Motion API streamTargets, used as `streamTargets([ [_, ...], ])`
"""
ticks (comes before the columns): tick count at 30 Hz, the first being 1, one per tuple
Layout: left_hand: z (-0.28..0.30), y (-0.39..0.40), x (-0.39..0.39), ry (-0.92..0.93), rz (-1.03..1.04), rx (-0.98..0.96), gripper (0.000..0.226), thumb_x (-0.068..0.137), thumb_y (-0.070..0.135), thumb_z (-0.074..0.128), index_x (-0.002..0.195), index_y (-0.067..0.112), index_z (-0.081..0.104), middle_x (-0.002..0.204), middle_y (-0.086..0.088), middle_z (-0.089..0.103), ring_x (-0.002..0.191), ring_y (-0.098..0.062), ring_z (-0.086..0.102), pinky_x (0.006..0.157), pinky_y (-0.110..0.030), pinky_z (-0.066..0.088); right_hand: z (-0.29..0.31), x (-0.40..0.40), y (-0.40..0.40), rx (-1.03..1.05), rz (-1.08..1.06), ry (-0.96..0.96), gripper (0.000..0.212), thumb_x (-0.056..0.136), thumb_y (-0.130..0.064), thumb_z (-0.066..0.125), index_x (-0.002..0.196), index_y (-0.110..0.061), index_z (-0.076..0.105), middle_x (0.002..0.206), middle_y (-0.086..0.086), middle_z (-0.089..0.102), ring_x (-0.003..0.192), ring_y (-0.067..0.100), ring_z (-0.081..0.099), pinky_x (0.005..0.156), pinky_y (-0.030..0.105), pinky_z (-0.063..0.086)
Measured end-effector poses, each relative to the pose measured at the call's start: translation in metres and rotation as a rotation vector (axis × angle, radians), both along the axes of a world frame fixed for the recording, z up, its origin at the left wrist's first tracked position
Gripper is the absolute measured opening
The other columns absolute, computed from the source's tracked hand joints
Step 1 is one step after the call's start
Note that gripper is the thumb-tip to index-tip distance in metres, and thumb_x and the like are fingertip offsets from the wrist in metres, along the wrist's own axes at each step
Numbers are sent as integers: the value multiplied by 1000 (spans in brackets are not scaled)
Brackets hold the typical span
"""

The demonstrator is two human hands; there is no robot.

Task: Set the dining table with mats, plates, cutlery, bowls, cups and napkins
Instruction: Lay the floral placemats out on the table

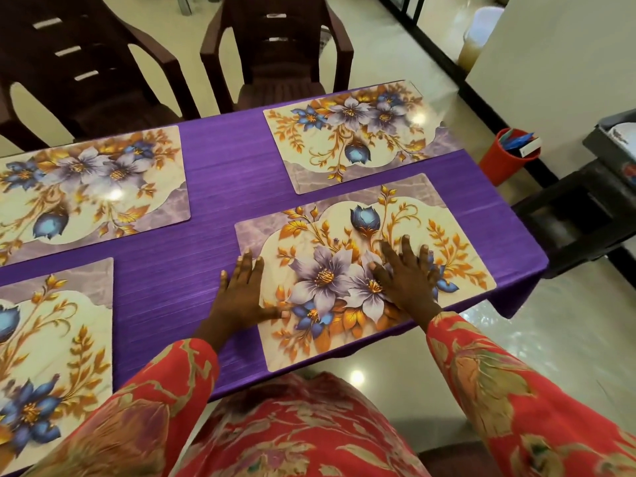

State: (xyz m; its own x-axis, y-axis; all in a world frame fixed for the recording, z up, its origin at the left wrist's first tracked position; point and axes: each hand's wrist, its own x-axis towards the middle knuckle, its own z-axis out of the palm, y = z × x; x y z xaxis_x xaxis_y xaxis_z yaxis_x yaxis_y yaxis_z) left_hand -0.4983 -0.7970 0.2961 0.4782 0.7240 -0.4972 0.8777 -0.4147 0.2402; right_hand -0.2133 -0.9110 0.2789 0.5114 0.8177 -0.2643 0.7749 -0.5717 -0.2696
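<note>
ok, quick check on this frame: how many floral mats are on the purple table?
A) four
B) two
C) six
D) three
A: four floral mats show on the purple table: far left mat, far right mat, near left mat, and the near right mat, which the left hand and right hand press flat.
</note>
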Motion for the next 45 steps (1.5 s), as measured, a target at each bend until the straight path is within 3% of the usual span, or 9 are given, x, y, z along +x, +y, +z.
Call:
streamTargets([
  [3,1,0,0,5,1,-10,131,62,82,55,150,12,-12,156,-9,-22,145,-24,-16,116,-46,-7,0,1,-1,1,9,14,97,63,-85,-5,148,-41,13,160,1,-4,144,36,-12,111,61,-1],
  [7,3,-1,10,-65,39,69,160,20,104,3,151,12,-3,158,-8,-13,146,-24,-8,116,-43,-5,6,8,-1,8,17,-14,115,51,-89,-18,147,-40,21,159,1,6,144,37,0,113,57,8],
  [10,6,4,31,-140,46,121,149,33,101,-5,151,10,6,159,-11,-5,147,-25,-1,117,-43,1,12,16,3,15,20,-5,101,58,-76,-6,148,-37,18,159,-1,9,144,35,7,113,56,13],
  [15,9,32,90,-295,71,200,85,89,66,33,147,5,25,157,-17,14,145,-31,12,117,-42,13,23,45,20,31,22,-42,91,67,-75,5,148,-36,17,159,-3,10,144,31,9,111,52,15],
  [18,11,50,129,-339,105,254,64,97,45,37,145,3,29,156,-17,16,145,-32,14,117,-43,15,26,75,41,28,42,-30,75,82,-69,20,148,-35,18,159,-3,10,145,30,9,112,51,14],
  [23,12,71,176,-319,176,308,59,97,41,40,142,3,34,154,-19,23,142,-36,21,115,-47,18,28,113,84,68,126,-48,67,90,-62,36,148,-29,25,158,2,16,144,31,13,113,48,17],
  [31,-2,100,210,-263,224,293,59,98,42,37,139,0,40,150,-24,29,139,-40,25,114,-47,21,27,154,148,-11,247,-16,61,95,-54,34,149,-27,21,159,6,7,145,33,5,115,49,8],
  [40,-24,119,222,-194,151,321,78,87,58,4,140,16,44,148,-20,35,139,-36,28,115,-44,21,21,193,196,-109,269,6,60,90,-65,31,145,-48,15,159,5,-7,142,43,-10,114,56,0],
  [45,-23,121,223,-185,177,316,79,86,57,2,140,17,44,149,-19,35,139,-37,28,115,-44,20,13,195,196,-149,319,-5,60,90,-66,26,145,-48,11,159,6,-6,143,41,-7,114,57,1],
])
